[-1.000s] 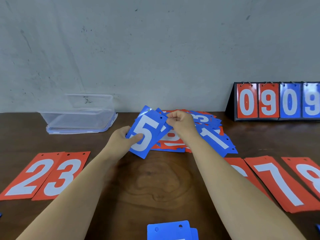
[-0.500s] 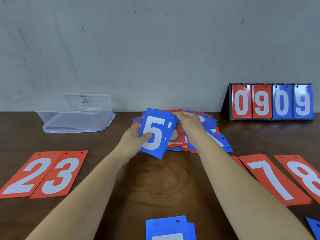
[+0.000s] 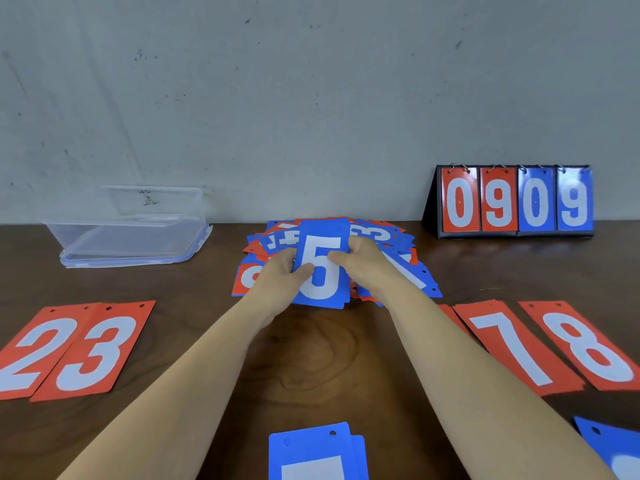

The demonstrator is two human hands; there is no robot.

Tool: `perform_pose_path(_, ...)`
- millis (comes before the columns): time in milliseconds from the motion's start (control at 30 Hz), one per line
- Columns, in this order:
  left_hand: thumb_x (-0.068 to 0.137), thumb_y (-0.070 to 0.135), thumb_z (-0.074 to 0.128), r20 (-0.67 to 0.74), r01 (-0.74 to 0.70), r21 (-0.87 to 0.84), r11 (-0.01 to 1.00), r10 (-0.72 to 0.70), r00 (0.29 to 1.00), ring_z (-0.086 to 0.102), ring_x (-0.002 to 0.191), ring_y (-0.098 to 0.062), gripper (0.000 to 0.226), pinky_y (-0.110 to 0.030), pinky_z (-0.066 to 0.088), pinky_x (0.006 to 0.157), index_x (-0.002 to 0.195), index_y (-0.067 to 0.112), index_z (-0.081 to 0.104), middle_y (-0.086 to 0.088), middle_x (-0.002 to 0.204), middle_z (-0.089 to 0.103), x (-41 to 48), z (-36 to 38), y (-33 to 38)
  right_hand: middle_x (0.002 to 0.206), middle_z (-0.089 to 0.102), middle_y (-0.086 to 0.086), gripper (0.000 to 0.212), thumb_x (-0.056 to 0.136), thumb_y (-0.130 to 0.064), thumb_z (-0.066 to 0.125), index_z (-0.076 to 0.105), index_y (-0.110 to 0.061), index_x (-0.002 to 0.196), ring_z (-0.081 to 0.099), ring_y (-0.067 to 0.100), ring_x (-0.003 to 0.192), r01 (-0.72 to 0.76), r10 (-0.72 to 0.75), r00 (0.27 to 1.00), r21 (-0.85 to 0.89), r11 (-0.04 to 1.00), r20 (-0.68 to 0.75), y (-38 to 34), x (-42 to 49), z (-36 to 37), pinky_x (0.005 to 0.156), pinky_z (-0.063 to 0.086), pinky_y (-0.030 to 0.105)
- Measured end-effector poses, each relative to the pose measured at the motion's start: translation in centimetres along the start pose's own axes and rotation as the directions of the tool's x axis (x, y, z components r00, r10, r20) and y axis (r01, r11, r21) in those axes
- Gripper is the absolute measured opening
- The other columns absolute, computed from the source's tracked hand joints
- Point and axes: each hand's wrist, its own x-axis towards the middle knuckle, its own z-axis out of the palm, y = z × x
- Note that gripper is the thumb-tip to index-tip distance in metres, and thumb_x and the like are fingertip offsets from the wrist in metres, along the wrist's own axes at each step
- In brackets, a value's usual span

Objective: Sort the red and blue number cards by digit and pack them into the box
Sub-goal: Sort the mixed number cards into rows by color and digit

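A blue 5 card (image 3: 322,268) stands upright in front of me, above a loose pile of red and blue cards (image 3: 388,237). My left hand (image 3: 280,275) grips its left edge, thumb on the face. My right hand (image 3: 363,261) pinches its right edge. Red 2 (image 3: 31,351) and red 3 (image 3: 93,351) cards lie flat at the left. Red 7 (image 3: 512,344) and red 8 (image 3: 588,344) cards lie at the right. The clear plastic box (image 3: 131,233) sits at the back left.
A black flip scoreboard (image 3: 516,200) showing 0909 stands at the back right by the wall. Two stacked blue cards (image 3: 315,452) lie at the near edge, and another blue card (image 3: 613,448) pokes in at the bottom right corner.
The blue 5 card has turned from tilted to upright and squared up. My right hand has come from the pile's top onto the card's right edge, so both hands hold it.
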Motion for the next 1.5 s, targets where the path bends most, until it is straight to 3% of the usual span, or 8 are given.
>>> perform_pose_path(300, 0.099, 0.030, 0.055, -0.069, -0.044, -0.002, 0.999, 0.043, 0.997, 0.063, 0.080, -0.007, 0.016, -0.018, 0.047, 0.069, 0.100, 0.020, 0.068, 0.003, 0.093, 0.068, -0.1, 1.6, 0.9, 0.105, 0.067, 0.006, 0.016, 0.095, -0.004, 0.053, 0.063, -0.011, 0.106, 0.066, 0.025, 0.098, 0.010, 0.050, 0.974, 0.263, 0.965, -0.221, 0.5, -1.2, -5.3, 0.086, 0.054, 0.040)
perform_pose_path(467, 0.089, 0.041, 0.068, -0.023, -0.054, 0.256, 0.965, 0.062, 0.998, 0.057, 0.117, -0.017, 0.052, -0.031, 0.047, 0.098, 0.132, 0.012, 0.058, -0.003, 0.130, 0.062, 1.7, 5.6, 2.0, 0.104, 0.064, 0.003, 0.015, 0.097, -0.007, 0.053, 0.059, -0.012, 0.110, 0.061, 0.017, 0.088, -0.007, 0.120, 0.931, 0.312, 0.950, -0.345, 2.6, -2.5, -11.1, 0.064, 0.049, 0.026)
perform_pose_path(600, 0.070, 0.082, 0.057, -0.058, 0.013, 0.686, 0.728, 0.038, 0.998, 0.043, 0.131, -0.028, 0.092, -0.041, 0.039, 0.103, 0.133, 0.015, 0.051, -0.007, 0.139, 0.051, 4.0, 8.5, 3.2, 0.105, 0.062, 0.004, 0.021, 0.097, -0.008, 0.053, 0.059, -0.010, 0.117, 0.060, 0.020, 0.094, -0.051, 0.165, 0.917, 0.303, 0.952, -0.364, 4.7, -2.9, -13.3, 0.072, 0.047, 0.029)
perform_pose_path(767, 0.057, 0.089, 0.060, -0.013, 0.043, 0.819, 0.572, -0.056, 0.998, 0.024, 0.142, -0.034, 0.117, -0.049, 0.025, 0.113, 0.147, 0.020, 0.034, -0.011, 0.152, 0.029, 5.4, 10.0, 3.3, 0.107, 0.063, 0.004, 0.018, 0.097, -0.008, 0.055, 0.060, -0.011, 0.113, 0.060, 0.021, 0.098, -0.070, 0.185, 0.910, 0.302, 0.951, -0.372, 6.6, -3.0, -14.4, 0.078, 0.047, 0.035)
perform_pose_path(867, 0.063, 0.077, 0.070, -0.021, 0.064, 0.764, 0.642, -0.075, 0.997, 0.029, 0.139, -0.034, 0.106, -0.048, 0.031, 0.111, 0.146, 0.021, 0.034, -0.011, 0.147, 0.036, 6.3, 9.6, 2.9, 0.107, 0.063, 0.004, 0.017, 0.097, -0.009, 0.055, 0.060, -0.012, 0.113, 0.060, 0.021, 0.099, -0.058, 0.172, 0.909, 0.295, 0.954, -0.379, 6.8, -3.1, -14.8, 0.078, 0.047, 0.034)
perform_pose_path(1033, 0.092, 0.025, 0.067, -0.175, 0.073, 0.242, 0.968, -0.030, 0.984, 0.061, 0.093, -0.018, 0.015, -0.030, 0.049, 0.079, 0.099, 0.012, 0.066, 0.000, 0.092, 0.063, 7.1, 7.0, 2.1, 0.107, 0.061, 0.000, 0.017, 0.097, -0.013, 0.055, 0.058, -0.015, 0.113, 0.058, 0.017, 0.099, -0.024, 0.138, 0.905, 0.277, 0.961, -0.402, 6.2, -3.0, -15.0, 0.074, 0.046, 0.029)
perform_pose_path(1133, 0.095, 0.021, 0.062, -0.250, 0.063, 0.089, 0.994, -0.039, 0.967, 0.055, 0.068, -0.013, 0.018, -0.021, 0.046, 0.063, 0.088, 0.007, 0.071, -0.003, 0.080, 0.063, 6.9, 4.0, 2.1, 0.108, 0.062, 0.000, 0.020, 0.097, -0.014, 0.055, 0.059, -0.014, 0.117, 0.059, 0.015, 0.098, 0.006, 0.116, 0.908, 0.289, 0.957, -0.403, 5.6, -2.9, -14.9, 0.068, 0.046, 0.024)
perform_pose_path(1500, 0.097, 0.023, 0.056, -0.289, 0.234, 0.566, 0.791, -0.076, 0.954, 0.061, 0.080, -0.023, 0.023, -0.033, 0.049, 0.069, 0.083, 0.006, 0.065, -0.015, 0.091, 0.069, 6.0, -4.6, -1.6, 0.114, 0.064, 0.000, 0.019, 0.096, -0.015, 0.057, 0.058, -0.019, 0.114, 0.061, 0.017, 0.105, 0.027, 0.134, 0.911, 0.380, 0.925, -0.391, 4.6, -2.6, -14.0, 0.083, 0.050, 0.033)
